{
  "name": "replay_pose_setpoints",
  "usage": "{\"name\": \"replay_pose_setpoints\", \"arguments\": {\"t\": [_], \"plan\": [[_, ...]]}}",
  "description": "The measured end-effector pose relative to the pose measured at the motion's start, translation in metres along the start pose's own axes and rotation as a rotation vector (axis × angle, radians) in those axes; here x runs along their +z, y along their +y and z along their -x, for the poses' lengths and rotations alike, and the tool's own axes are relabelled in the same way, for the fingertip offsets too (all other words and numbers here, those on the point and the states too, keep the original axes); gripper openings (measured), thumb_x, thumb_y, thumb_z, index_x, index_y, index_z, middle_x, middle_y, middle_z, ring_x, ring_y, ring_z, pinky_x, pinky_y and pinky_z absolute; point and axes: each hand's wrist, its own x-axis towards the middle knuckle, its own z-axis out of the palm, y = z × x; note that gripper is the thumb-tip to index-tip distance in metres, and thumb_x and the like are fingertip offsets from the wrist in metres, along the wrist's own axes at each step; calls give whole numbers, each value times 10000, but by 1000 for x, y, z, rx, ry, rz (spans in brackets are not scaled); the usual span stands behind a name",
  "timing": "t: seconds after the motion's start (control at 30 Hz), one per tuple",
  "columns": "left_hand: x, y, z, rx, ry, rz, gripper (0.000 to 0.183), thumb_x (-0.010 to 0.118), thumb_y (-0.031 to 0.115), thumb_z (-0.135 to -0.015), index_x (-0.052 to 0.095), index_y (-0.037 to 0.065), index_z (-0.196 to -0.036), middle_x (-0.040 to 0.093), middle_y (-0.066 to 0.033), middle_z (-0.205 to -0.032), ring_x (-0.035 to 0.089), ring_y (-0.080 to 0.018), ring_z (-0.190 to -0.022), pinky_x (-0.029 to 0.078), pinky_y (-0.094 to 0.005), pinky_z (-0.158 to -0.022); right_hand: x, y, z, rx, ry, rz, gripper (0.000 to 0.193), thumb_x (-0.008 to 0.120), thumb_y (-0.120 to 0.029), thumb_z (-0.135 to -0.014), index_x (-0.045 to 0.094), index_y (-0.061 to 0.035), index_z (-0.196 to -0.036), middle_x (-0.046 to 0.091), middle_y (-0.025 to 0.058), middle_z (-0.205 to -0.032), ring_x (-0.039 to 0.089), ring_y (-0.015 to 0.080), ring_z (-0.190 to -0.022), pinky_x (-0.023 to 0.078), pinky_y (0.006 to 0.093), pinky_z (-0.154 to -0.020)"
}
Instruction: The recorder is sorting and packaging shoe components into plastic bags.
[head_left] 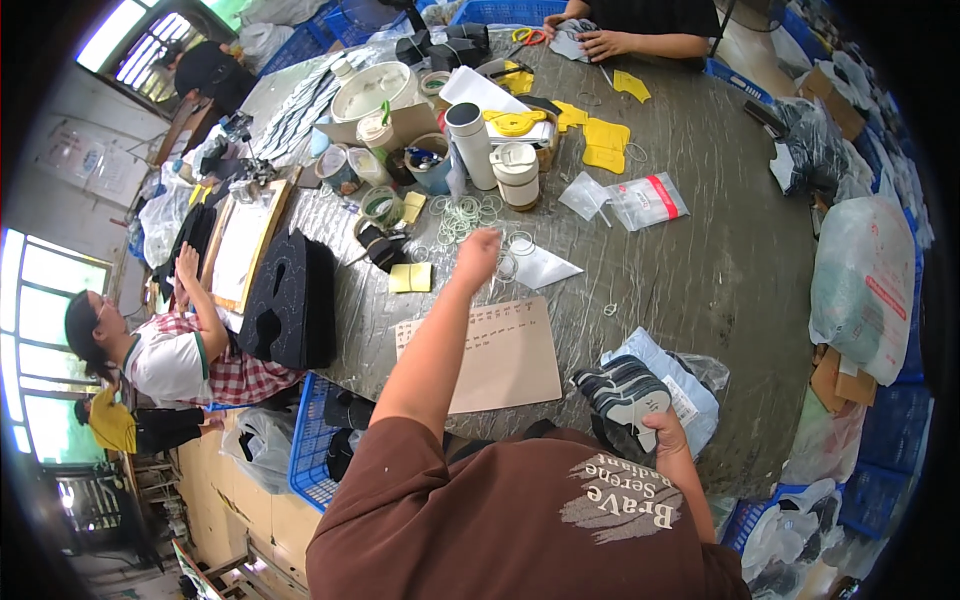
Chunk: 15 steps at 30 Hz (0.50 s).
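My left hand (477, 258) reaches over the table with its fingers curled closed, right at a pile of pale rubber bands (462, 214). What it pinches, if anything, is too small to tell. A few more bands lie close beside it, next to a white paper sheet (540, 268). Low on the right, my right hand (668, 432) grips a stack of dark, grey-edged cut pieces (622, 390), which look like shoe-upper parts. Behind that stack lies a pale blue plastic packet (685, 385) with a white label. A cardboard sheet with handwriting (510, 365) lies between my arms.
Beyond my left hand stand a white tumbler (470, 145), a lidded cup (516, 177) and several tubs. Yellow cut pieces (605, 145) and clear bags (648, 202) lie farther right. A co-worker's hands (590, 42) work at the far edge; another person (165, 350) sits left.
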Motion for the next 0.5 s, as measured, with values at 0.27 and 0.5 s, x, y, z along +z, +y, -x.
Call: {"name": "replay_pose_setpoints", "arguments": {"t": [0.27, 0.5], "plan": [[-6, -62, -10, 53, 37, -644, 105, 607, 107, -690, 638, 19, -740, 594, -151, -801, 535, -324, -810, 416, -372, -778, 18, -7, -5, -65, 110, -302, 632, 581, -68, -582, 423, 5, -1189, 547, 122, -1107, 543, 261, -1005, 437, 356, -888], [20, 41, 81, 84, -571, 30, 136, 621, 112, -742, 587, 15, -831, 601, -157, -765, 589, -273, -726, 459, -331, -677, 45, -24, -33, -59, 20, -313, 759, 667, -56, -483, 418, 11, -1196, 551, 122, -1099, 542, 261, -1007, 442, 351, -875]]}}
